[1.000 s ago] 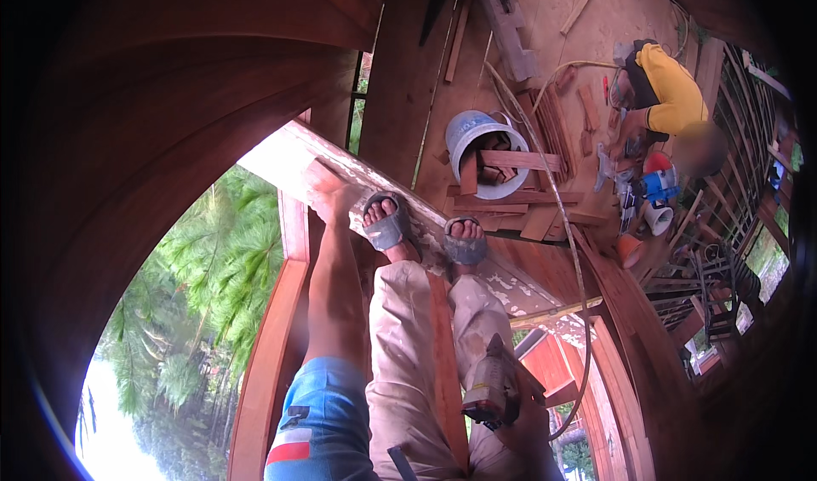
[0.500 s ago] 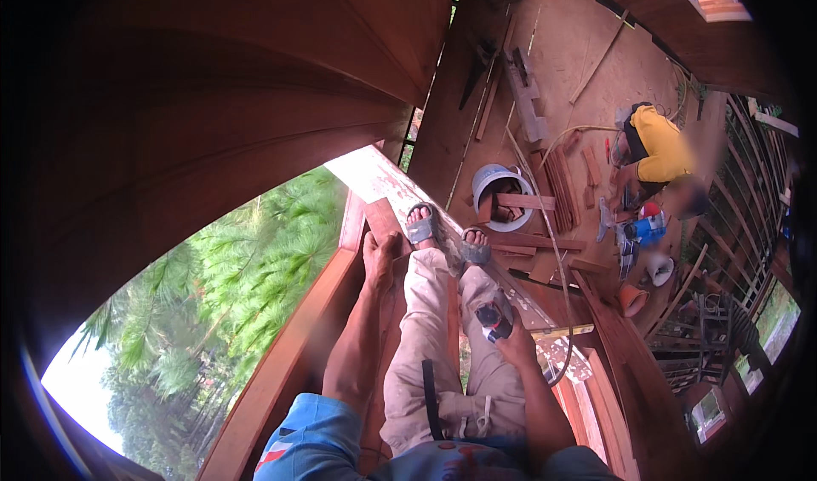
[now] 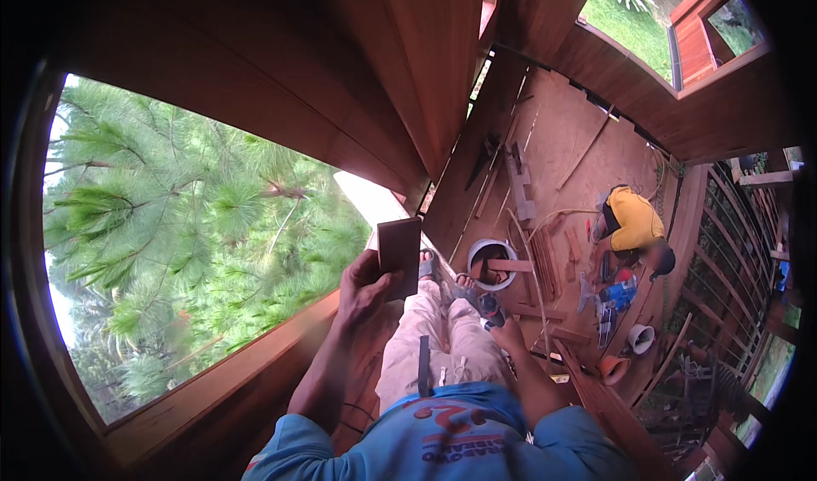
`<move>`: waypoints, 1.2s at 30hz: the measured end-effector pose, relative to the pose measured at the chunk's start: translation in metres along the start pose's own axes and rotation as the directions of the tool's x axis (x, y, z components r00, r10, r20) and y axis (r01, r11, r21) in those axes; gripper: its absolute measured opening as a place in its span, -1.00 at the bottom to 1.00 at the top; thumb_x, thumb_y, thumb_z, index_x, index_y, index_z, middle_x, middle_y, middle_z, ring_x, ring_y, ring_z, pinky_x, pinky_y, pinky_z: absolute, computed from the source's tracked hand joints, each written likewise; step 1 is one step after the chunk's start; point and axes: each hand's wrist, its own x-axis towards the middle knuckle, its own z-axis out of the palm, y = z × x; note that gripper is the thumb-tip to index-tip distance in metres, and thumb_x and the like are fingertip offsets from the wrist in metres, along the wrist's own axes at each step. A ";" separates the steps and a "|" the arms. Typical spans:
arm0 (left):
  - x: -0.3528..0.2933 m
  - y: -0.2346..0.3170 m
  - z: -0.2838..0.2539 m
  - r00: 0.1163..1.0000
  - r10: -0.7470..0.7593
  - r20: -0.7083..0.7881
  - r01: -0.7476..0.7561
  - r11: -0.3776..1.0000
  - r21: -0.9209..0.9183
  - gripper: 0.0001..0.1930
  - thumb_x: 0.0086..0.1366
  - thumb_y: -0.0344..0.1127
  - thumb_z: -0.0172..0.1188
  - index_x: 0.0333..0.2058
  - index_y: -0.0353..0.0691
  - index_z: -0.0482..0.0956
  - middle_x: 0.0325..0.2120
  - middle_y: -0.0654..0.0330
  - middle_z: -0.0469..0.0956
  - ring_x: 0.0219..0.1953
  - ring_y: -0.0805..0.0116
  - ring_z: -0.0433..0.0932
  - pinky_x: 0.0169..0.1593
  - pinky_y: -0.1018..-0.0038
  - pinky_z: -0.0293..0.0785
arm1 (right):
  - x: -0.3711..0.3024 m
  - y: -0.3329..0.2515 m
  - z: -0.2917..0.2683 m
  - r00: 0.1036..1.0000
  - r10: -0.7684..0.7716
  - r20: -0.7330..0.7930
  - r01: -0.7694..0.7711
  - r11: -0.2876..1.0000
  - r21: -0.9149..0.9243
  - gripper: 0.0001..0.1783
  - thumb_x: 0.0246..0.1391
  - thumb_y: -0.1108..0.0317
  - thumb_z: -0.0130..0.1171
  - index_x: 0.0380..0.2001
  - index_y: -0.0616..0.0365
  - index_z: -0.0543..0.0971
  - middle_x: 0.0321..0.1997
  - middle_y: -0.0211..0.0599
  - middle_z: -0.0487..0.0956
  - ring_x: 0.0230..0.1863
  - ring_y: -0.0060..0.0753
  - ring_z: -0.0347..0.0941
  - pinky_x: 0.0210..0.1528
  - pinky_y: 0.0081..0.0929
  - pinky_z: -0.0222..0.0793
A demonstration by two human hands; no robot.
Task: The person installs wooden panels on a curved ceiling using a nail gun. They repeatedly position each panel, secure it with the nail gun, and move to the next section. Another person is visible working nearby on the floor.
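Observation:
A short, flat reddish-brown wooden board (image 3: 400, 249) stands upright in my left hand (image 3: 363, 288), the thumb across its face and the fingers behind its edge. It hides part of the white-painted ledge (image 3: 356, 193). My right hand (image 3: 508, 334) is closed round the grip of a dark power drill (image 3: 491, 308), close to my right leg. The drill's tip is too small to make out. My sandalled feet rest on the narrow ledge, in beige trousers (image 3: 408, 345).
A window opening with a wooden sill (image 3: 217, 379) lies on the left. Below right, a white bucket (image 3: 494, 247) holds wood offcuts. A co-worker in a yellow shirt (image 3: 637, 217) bends over the floor near a blue tool (image 3: 619, 294). Wood strips (image 3: 545, 264) and a hose lie about.
My left hand has lifted the board from beside my foot, up and nearer to me. My right hand keeps the drill near my leg. The view has shifted, showing more window.

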 end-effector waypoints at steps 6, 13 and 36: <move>-0.088 0.117 -0.025 0.811 0.539 -0.226 -0.349 0.756 0.554 -0.81 0.02 -0.45 0.39 -0.34 -0.27 0.64 -0.42 0.17 0.58 -0.38 0.34 0.59 -0.27 0.41 0.51 | -0.003 0.002 -0.006 0.996 -0.062 0.069 0.065 0.997 -0.048 -0.31 -0.21 0.11 0.24 0.02 0.28 0.47 -0.08 0.26 0.56 0.03 0.18 0.49 0.06 -0.17 0.38; -0.230 0.206 -0.072 0.328 0.872 -0.364 -0.147 0.428 0.892 -0.74 0.02 -0.44 0.42 -0.29 -0.33 0.60 -0.35 0.29 0.56 -0.28 0.50 0.51 -0.20 0.45 0.47 | -0.020 -0.034 -0.033 0.978 -0.149 0.145 0.177 0.963 -0.202 -0.13 -0.22 -0.02 0.35 0.14 0.26 0.38 0.06 0.20 0.51 0.17 0.05 0.42 0.19 -0.22 0.29; -0.375 0.340 -0.109 0.205 0.847 -0.490 -0.481 0.523 0.703 -0.71 0.15 -0.43 0.35 -0.17 -0.30 0.51 -0.27 0.18 0.59 -0.18 0.45 0.57 -0.06 0.53 0.47 | 0.038 -0.058 -0.039 0.901 -0.279 0.333 0.357 0.912 -0.203 -0.23 -0.31 0.23 0.23 0.11 0.19 0.40 0.03 0.09 0.54 0.03 -0.02 0.53 0.07 -0.27 0.43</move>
